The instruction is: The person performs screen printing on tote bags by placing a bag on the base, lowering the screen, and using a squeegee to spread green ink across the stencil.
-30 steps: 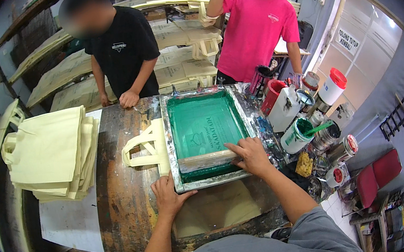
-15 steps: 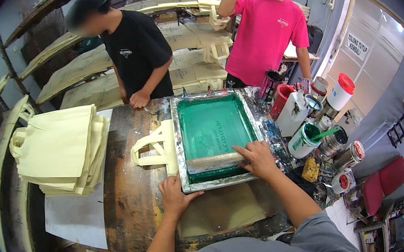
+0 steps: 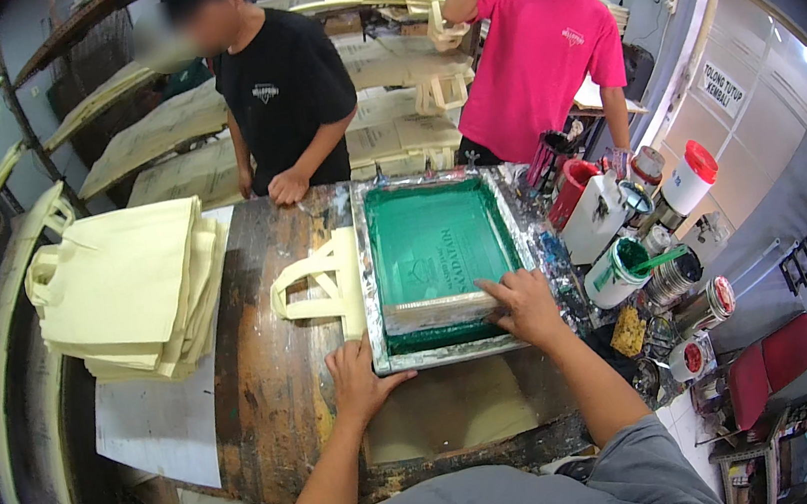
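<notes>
A screen-printing frame (image 3: 369, 276) lies on the worktable, its mesh (image 3: 422, 235) coated in green ink with darker lettering and a small outline showing. Across the near part of the mesh rests a long, flat-edged squeegee (image 3: 436, 312). My right hand (image 3: 528, 309) grips the squeegee's right end, index finger stretched along it. My left hand (image 3: 359, 380) holds the frame's near left corner, thumb along the near edge and fingers at the left side. A pale yellow fabric bag (image 3: 347, 284) lies under the frame; its handles stick out to the left, and its body is hidden.
Stacked pale yellow bags (image 3: 119, 277) sit at the left on a white sheet (image 3: 158, 423). Ink tubs, a white jerrycan (image 3: 590, 227) and a green-ink bucket (image 3: 613, 277) crowd the right edge. Two people, in black (image 3: 289, 95) and pink (image 3: 537, 64), stand across the table before racks of bags.
The whole view has shifted slightly. Both hands keep their holds, and the squeegee stays at about the same place on the mesh.
</notes>
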Available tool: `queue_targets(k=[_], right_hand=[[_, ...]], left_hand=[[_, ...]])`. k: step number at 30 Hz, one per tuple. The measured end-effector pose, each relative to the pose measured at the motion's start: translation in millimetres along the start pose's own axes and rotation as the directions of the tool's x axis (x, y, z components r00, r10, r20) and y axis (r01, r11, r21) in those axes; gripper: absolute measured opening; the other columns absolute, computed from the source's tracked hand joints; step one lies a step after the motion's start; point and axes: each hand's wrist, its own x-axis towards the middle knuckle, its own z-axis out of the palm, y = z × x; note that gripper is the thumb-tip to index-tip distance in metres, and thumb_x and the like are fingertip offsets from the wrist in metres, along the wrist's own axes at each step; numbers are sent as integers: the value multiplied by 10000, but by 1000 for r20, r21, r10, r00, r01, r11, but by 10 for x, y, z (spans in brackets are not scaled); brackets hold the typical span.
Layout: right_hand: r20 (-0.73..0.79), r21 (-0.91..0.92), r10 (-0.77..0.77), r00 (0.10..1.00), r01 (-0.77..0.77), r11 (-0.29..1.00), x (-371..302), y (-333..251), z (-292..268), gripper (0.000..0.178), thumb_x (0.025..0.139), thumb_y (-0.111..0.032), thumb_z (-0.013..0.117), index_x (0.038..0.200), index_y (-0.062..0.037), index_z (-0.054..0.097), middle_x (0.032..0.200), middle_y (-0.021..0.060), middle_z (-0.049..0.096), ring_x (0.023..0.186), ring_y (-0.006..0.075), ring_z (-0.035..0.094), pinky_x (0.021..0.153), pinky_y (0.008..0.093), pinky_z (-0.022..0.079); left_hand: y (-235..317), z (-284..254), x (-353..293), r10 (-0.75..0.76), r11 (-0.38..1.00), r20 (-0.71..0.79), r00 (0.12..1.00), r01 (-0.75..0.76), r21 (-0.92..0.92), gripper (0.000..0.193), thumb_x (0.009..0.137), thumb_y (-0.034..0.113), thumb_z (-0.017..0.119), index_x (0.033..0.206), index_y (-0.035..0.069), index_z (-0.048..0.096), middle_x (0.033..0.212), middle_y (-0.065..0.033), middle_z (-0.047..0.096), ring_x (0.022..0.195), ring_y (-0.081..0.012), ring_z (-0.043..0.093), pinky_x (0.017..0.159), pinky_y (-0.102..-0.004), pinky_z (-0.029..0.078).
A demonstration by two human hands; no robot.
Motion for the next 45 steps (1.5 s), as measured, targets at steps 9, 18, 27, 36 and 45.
queue_targets(k=[9,18,27,36,45], right_hand=[[36,-19,2,999,-2,1000,42,-9,-52,756,733,-290,930,1439,-229,667,973,47,608,985,275,597,866,442,414],[56,7,12,998,-13,1000,49,19,-25,767,715,-228,935,1428,-242,652,1006,54,622,1003,289,619,887,464,448],[92,-7,15,996,-15,1000,22,34,-25,809,745,-233,924,1486,-269,601,1044,61,630,1042,300,613,903,473,447],[120,-49,26,992,-21,999,-8,5,-44,838,741,-223,928,1502,-280,584,1085,66,644,1068,308,625,915,474,454],[53,-64,1,999,3,998,-24,23,14,782,755,-315,927,1478,-279,632,1019,61,633,1020,300,611,892,461,433]], left_hand=[[38,-40,32,-9,1000,13,1000,9,-3,1128,662,727,884,1420,-63,611,1089,-137,579,1083,-333,532,1021,-495,353],[15,-27,37,12,999,-5,1000,-12,-38,1148,640,738,886,1426,-53,612,1078,-139,572,1053,-335,535,1001,-491,353],[-2,-14,23,17,1000,-2,1000,-17,5,1120,636,744,892,1439,5,635,1078,-127,597,1069,-334,533,989,-470,361],[-37,16,-12,-20,1000,62,998,20,13,1145,657,770,874,1463,-4,622,1116,-142,592,1101,-344,513,1028,-479,355],[-14,40,-15,-18,1000,-30,999,17,-22,1045,604,792,880,1243,-16,705,1127,-162,608,1123,-364,533,1028,-483,365]])
